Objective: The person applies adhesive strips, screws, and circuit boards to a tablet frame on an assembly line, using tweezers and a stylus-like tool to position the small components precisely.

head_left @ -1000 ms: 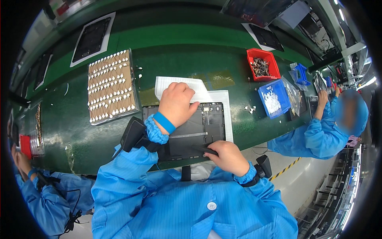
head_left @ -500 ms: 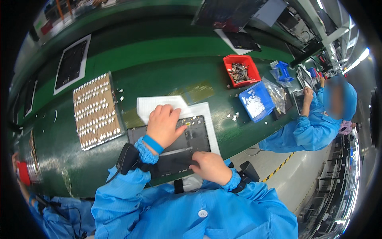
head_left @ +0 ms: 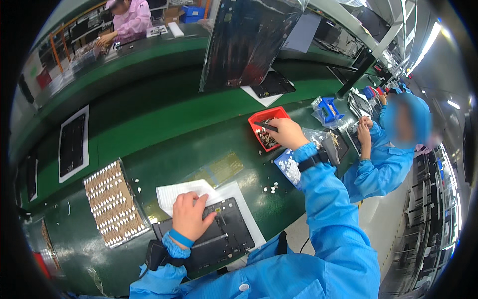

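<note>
My right hand (head_left: 288,132) is closed on a slim black tool (head_left: 265,126), perhaps tweezers. The tool's tip is over a red bin (head_left: 271,113) of small mixed metal-looking parts. My left hand (head_left: 189,218) lies with fingers spread at the upper edge of a flat black device panel (head_left: 226,245). Beneath the panel and that hand are white paper sheets (head_left: 244,209). A pale strip runs across the panel. Nearest my right wrist stands a blue bin (head_left: 280,160) of small white pieces, partly hidden by my sleeve.
A tray (head_left: 117,204) with rows of white-tipped brown pieces lies left of the panel. Loose white bits (head_left: 270,188) are scattered on the green table (head_left: 169,149). A dark sheet (head_left: 239,45) hangs ahead. A co-worker (head_left: 383,164) in blue sits at the right.
My right hand has left the panel and moved up and right to the red bin with the black tool. My left hand stays on the panel. The view has tilted up.
</note>
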Tool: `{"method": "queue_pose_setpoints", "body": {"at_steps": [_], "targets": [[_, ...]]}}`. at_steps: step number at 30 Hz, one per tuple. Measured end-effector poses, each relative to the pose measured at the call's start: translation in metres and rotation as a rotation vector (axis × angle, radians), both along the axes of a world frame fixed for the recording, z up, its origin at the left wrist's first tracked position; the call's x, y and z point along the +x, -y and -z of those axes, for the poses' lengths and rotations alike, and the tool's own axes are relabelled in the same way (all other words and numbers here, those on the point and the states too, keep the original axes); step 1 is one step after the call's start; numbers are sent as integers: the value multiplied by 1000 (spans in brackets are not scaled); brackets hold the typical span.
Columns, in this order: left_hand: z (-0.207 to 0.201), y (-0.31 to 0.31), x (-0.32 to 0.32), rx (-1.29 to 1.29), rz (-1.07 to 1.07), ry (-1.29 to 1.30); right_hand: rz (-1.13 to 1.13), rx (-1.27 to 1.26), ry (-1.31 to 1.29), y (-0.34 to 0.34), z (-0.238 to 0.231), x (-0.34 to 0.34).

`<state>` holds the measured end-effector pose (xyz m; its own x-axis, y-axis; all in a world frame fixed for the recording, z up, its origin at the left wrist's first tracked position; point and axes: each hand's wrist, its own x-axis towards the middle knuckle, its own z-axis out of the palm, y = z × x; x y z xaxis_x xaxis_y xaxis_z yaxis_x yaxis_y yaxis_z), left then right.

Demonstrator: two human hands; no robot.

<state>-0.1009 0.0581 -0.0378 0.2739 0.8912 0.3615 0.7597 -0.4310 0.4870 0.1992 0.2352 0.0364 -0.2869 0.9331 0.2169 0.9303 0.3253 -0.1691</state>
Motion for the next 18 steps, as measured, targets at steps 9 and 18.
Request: {"method": "queue_pose_setpoints", "body": {"at_steps": [9, 18], "targets": [[4, -1, -4, 6, -5, -16, 0, -134, 206, -46, 39, -7], [-1, -4, -1, 21, 9, 25, 4, 5, -424, -18, 4, 3]]}}
